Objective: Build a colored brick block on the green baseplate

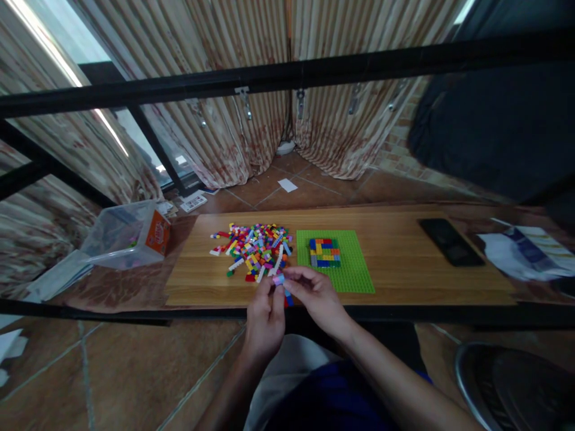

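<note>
Between my two hands, at the table's front edge, is a small cluster of toy bricks (278,279), pink and light blue. My left hand (266,314) pinches it from the left with thumb and finger. From the other side, the fingers of my right hand (318,294) are closed on it as well. A loose pile of mixed toy bricks (258,248) spreads just beyond my left hand. On a green baseplate (354,263) beyond my right hand sits a square multicoloured brick build (325,253). Blue and red bricks (288,297) lie partly hidden beneath my hands.
The wooden board (395,239) carries a black phone (450,241) at its right. Farther right lie white packets (530,251). To the left stands a clear plastic box (123,236) with an orange label. A black metal bar (314,66) crosses in front of the curtains.
</note>
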A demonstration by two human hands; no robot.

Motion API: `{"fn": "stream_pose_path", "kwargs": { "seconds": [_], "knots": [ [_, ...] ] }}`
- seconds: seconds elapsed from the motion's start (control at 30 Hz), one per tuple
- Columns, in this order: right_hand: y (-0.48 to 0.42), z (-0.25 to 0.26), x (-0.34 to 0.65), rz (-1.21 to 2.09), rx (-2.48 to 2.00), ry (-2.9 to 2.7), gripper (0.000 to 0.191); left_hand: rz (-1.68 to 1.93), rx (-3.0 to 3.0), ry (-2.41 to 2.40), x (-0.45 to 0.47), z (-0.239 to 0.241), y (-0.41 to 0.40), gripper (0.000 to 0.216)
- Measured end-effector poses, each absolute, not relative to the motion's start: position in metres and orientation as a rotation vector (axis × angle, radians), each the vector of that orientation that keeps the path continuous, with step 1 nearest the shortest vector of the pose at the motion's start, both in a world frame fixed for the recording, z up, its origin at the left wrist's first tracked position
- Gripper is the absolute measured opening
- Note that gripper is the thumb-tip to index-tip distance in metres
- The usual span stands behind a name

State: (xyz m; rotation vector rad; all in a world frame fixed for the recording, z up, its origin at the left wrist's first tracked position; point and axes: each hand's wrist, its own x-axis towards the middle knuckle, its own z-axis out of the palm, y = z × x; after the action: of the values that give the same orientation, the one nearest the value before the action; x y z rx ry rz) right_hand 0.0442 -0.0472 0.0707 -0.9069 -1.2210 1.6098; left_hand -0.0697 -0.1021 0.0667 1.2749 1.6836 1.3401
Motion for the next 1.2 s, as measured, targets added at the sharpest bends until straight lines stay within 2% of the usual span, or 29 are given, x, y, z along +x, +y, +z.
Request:
{"fn": "stream_pose_path", "kwargs": {
  "seconds": [0.17, 0.4, 0.53, 0.63, 0.8, 1.0, 1.2],
  "knots": [
    [-0.050, 0.074, 0.047, 1.714, -0.898, -1.188, 0.025, 1.270, 1.242, 1.708, -0.069, 0.077, -0.107, 0.024],
    [-0.050, 0.069, 0.048, 1.869, -0.958, -0.888, 0.033, 1.364, 0.679, 1.426, -0.078, 0.071, -0.096, 0.043],
    [-0.044, 0.063, 0.060, 1.820, -1.017, -0.876, 0.037, 1.487, 0.752, 1.743, -0.124, 0.051, -0.083, 0.039],
    [-0.038, 0.053, 0.075, 1.745, -1.090, -0.899, 0.038, 1.411, 0.983, 2.070, -0.170, 0.038, -0.070, 0.029],
    [-0.028, 0.036, 0.094, 1.524, -1.194, -0.985, 0.042, 1.019, 1.290, 2.536, -0.216, 0.027, -0.046, 0.022],
    [-0.018, 0.029, 0.110, 1.262, -1.268, -1.268, 0.037, 0.715, 1.542, 2.691, -0.222, 0.017, -0.026, 0.029],
    [-0.003, 0.033, 0.122, 0.891, -1.332, -1.560, 0.028, 0.634, 1.728, 2.755, -0.224, 0.007, -0.026, 0.035]
  ]
}}
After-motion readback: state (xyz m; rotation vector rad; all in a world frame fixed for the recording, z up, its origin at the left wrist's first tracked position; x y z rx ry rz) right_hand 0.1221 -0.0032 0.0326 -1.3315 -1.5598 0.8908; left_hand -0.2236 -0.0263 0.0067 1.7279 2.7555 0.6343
